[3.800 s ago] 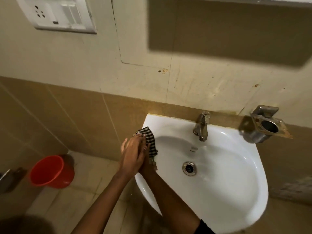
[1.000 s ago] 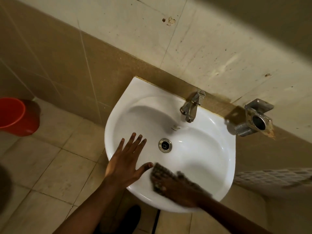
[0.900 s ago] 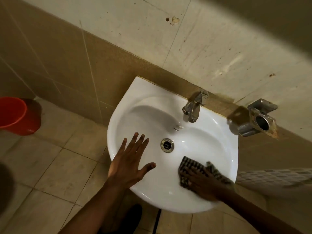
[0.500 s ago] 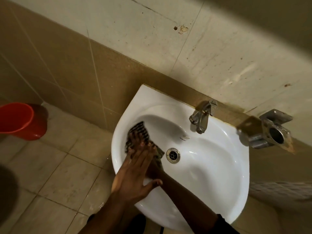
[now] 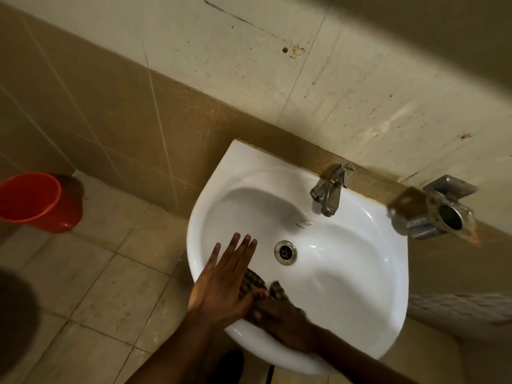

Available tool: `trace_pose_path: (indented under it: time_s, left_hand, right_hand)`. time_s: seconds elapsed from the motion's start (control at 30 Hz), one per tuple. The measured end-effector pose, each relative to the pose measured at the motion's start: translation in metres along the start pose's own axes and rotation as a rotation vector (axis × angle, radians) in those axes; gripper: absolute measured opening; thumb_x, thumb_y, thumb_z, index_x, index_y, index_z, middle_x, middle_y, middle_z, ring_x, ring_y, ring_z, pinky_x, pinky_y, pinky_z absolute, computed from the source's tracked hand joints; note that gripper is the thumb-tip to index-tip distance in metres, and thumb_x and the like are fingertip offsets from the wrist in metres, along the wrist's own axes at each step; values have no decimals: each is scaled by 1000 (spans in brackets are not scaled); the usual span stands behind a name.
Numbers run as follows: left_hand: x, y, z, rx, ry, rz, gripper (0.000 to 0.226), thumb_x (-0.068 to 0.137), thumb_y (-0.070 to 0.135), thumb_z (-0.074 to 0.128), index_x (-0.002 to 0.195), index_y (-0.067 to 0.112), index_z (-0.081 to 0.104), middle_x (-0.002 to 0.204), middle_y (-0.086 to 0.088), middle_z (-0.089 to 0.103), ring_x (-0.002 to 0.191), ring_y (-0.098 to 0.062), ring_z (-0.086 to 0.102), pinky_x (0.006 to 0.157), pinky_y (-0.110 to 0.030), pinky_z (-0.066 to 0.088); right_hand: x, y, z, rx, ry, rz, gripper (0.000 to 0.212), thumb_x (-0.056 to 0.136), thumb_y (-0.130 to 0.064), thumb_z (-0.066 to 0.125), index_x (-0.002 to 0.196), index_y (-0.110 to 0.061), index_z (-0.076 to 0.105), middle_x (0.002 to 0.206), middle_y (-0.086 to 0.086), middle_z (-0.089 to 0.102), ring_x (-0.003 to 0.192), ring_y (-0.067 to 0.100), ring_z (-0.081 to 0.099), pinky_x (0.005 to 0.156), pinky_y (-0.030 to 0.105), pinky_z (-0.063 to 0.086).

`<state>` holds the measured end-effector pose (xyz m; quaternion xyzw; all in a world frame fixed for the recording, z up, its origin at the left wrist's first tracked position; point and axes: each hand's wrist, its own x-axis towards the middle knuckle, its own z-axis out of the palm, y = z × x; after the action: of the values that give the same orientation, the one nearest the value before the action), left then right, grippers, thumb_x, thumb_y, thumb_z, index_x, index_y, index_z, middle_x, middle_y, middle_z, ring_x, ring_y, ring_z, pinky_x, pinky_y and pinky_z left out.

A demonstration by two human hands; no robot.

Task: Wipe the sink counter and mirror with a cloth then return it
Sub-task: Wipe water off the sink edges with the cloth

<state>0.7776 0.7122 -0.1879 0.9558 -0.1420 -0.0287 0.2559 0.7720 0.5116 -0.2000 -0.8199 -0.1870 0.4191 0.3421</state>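
A white wall-hung sink [image 5: 360, 273] fills the middle of the view, with a round metal drain [image 5: 285, 252] in its bowl. My right hand [image 5: 279, 317] presses a dark checked cloth [image 5: 250, 281] against the near-left inner slope of the bowl; the hand is blurred and covers most of the cloth. Flat on the near-left rim lies my left hand [image 5: 224, 284], fingers straight and close together, overlapping the cloth's left edge and holding nothing. No mirror is in view.
A metal tap [image 5: 329, 192] stands at the sink's back edge. A metal holder [image 5: 440, 209] juts from the wall to the right of the sink. A red bucket [image 5: 36, 200] stands on the tiled floor at far left. Tiled wall rises behind the sink.
My right hand has swept the cloth from the far-left side of the bowl back down to the near-left slope. The left hand stays on the near-left rim.
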Motion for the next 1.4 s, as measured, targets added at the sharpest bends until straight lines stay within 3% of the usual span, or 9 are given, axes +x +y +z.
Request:
trace_pose_path:
  time_s: [0.1,0.23,0.4,0.57,0.9,1.07,1.17,1.27,1.4]
  left_hand:
    - [0,0,-2,-23,-14,-27,86,87,73,24,151,22,1,159,4,4,146,-11,-7,115,-44,7]
    - [0,3,-1,-29,-2,-41,88,85,76,24,151,21,3,159,5,6,146,-9,-6,115,-42,8]
    - [0,2,-3,-25,32,-49,89,85,76,26,151,20,6,159,5,7,145,-8,-9,116,-38,3]
    - [0,1,-2,-10,60,-43,88,85,76,26,151,18,11,158,5,10,145,-8,-8,117,-33,0]
    - [0,3,2,24,4,-57,88,85,76,13,151,17,6,158,3,8,145,-9,-10,117,-38,3]
    - [0,2,0,42,-2,-60,91,82,77,2,150,17,-2,159,3,-1,145,-11,-13,117,-39,2]
    - [-1,2,0,26,34,-43,87,87,74,13,151,15,6,159,-1,9,146,-16,-2,116,-41,8]
    - [-1,1,0,14,55,-13,82,89,67,25,151,15,8,158,-1,11,147,-16,0,117,-46,14]
    - [-1,3,-2,-4,40,7,84,87,71,15,151,16,6,158,-1,10,147,-17,0,118,-49,12]
  right_hand:
    - [-37,29,-50,172,76,105,50,85,2,58,133,-8,48,129,7,59,109,17,61,96,33,47]
    - [-35,102,-131,-733,300,75,67,91,0,40,133,-52,35,145,-1,39,141,24,24,117,26,1]
    - [36,116,-136,-1215,263,-203,50,98,-5,11,147,-12,12,158,5,-1,145,17,-4,119,41,0]
    - [95,65,-107,-908,234,-199,68,87,-11,48,147,-16,17,155,5,19,144,20,16,118,30,-7]
    - [44,87,-104,-423,262,62,65,88,-12,36,141,-46,23,153,-24,15,143,1,8,118,41,-1]
    - [-6,100,-81,-565,425,327,57,87,-35,13,143,-31,3,154,-15,6,145,11,6,115,39,-2]
    - [16,52,-35,-248,390,134,46,96,-21,31,139,-5,35,148,-20,31,135,-4,26,118,33,16]
    - [31,-29,0,81,216,191,33,101,-15,33,132,-9,42,103,2,62,80,-15,59,75,13,50]
    - [13,-63,12,241,36,189,35,102,-18,30,137,-23,29,81,18,58,61,0,62,46,8,40]
